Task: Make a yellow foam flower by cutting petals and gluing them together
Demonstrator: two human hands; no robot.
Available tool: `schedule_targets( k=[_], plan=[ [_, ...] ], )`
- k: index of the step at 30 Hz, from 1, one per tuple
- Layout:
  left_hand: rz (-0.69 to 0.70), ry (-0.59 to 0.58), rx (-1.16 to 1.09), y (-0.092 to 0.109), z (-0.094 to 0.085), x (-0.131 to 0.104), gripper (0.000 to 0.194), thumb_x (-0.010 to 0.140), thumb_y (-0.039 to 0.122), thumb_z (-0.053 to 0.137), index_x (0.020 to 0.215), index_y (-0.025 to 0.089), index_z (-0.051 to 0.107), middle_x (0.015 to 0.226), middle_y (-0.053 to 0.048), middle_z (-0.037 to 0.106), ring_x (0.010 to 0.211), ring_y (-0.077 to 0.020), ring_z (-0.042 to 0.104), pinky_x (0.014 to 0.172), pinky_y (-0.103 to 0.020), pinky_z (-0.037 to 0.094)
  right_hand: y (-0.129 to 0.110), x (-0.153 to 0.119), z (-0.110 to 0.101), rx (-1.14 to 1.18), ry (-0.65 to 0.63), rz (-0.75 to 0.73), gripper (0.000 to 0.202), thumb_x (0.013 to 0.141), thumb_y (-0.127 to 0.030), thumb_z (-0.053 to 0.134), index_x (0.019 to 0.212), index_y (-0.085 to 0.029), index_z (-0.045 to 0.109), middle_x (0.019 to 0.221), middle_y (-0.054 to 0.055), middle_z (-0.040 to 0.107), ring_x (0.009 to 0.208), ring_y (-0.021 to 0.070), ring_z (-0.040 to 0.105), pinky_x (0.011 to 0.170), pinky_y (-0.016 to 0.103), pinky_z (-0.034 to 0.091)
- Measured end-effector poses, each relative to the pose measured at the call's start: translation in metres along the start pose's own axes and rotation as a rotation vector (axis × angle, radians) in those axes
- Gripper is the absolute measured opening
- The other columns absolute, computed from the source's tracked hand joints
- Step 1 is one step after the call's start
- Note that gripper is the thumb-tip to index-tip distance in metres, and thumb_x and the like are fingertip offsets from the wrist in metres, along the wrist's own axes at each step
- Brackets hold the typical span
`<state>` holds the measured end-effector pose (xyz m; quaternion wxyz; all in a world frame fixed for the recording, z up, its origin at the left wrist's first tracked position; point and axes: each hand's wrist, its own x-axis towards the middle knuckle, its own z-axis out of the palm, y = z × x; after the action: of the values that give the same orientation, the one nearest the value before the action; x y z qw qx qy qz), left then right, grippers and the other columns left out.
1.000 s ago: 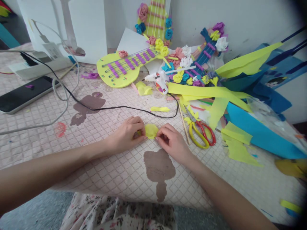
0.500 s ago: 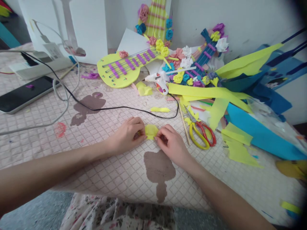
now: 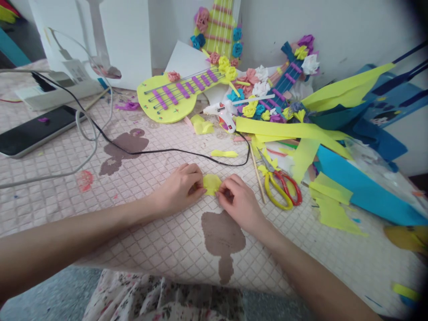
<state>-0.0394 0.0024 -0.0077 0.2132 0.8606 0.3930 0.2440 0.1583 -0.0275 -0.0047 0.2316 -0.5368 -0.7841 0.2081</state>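
Yellow crepe paper (image 3: 211,183), held from both sides
We see left hand (image 3: 182,187) and right hand (image 3: 240,199) pinching its edges

Yellow paper piece (image 3: 211,183) — thin; between both hands (image 3: 180,186) (image 3: 243,203)

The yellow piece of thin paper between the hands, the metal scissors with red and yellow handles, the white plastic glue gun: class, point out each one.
Yellow piece of thin paper (image 3: 211,184): head view, its uncovered middle.
Metal scissors with red and yellow handles (image 3: 277,172): head view, near the pivot.
White plastic glue gun (image 3: 228,117): head view, upper grip.
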Motion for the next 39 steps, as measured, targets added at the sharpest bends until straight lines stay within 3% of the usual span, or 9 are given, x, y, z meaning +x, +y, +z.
schedule_targets(
  k=[17,20,25,29,32,39],
  plan=[
    [-0.046,0.016,0.045,0.002,0.004,0.0,0.009,0.076,0.013,0.056,0.07,0.015,0.05,0.081,-0.005,0.054,0.079,-0.018,0.051,0.074,-0.033,0.043,0.0,0.0,0.001,0.001,0.006,0.002,0.011,0.078,-0.013,0.053,0.072,-0.02,0.047,0.079,0.001,0.049,0.071,0.0145,0.051,0.063,0.027,0.041],
    [-0.044,0.024,-0.011,0.003,0.004,0.0,0.006,0.076,0.01,0.054,0.079,0.015,0.053,0.085,-0.005,0.055,0.082,-0.0183,0.05,0.075,-0.034,0.043,0.0,0.0,0.0,0.035,0.014,0.012,0.012,0.076,-0.01,0.053,0.077,-0.021,0.049,0.083,0.002,0.051,0.074,0.0149,0.052,0.064,0.028,0.042],
    [-0.035,-0.037,-0.09,0.002,0.001,0.0,0.019,0.079,0.007,0.048,0.084,0.018,0.063,0.089,-0.005,0.052,0.089,-0.0188,0.05,0.081,-0.036,0.041,0.001,0.0,-0.001,0.079,-0.023,-0.021,0.015,0.079,-0.008,0.049,0.082,-0.021,0.054,0.088,0.003,0.053,0.078,0.0152,0.054,0.068,0.028,0.043],
    [-0.072,-0.059,-0.062,0.006,0.001,0.002,0.011,0.084,0.021,0.054,0.081,0.017,0.063,0.087,-0.005,0.054,0.086,-0.0196,0.05,0.079,-0.036,0.041,0.001,0.0,0.001,0.056,0.0,-0.031,0.01,0.082,-0.013,0.049,0.081,-0.021,0.054,0.086,0.003,0.053,0.077,0.0159,0.054,0.067,0.029,0.043],
    [-0.094,-0.042,0.018,0.008,0.003,0.005,0.017,0.083,0.031,0.058,0.077,0.016,0.061,0.085,-0.005,0.055,0.086,-0.0212,0.05,0.078,-0.038,0.04,0.0,0.001,0.002,-0.004,0.007,-0.019,0.005,0.084,-0.018,0.05,0.08,-0.021,0.053,0.086,0.003,0.052,0.076,0.0164,0.053,0.066,0.029,0.042],
    [-0.081,-0.014,-0.083,-0.002,0.0,0.004,0.004,0.075,0.017,0.062,0.077,0.016,0.058,0.083,-0.004,0.056,0.084,-0.0188,0.052,0.076,-0.034,0.044,0.005,-0.001,0.001,0.031,-0.007,-0.039,0.01,0.082,-0.012,0.05,0.085,-0.021,0.05,0.089,0.004,0.052,0.078,0.0165,0.052,0.068,0.03,0.044]
  ],
)
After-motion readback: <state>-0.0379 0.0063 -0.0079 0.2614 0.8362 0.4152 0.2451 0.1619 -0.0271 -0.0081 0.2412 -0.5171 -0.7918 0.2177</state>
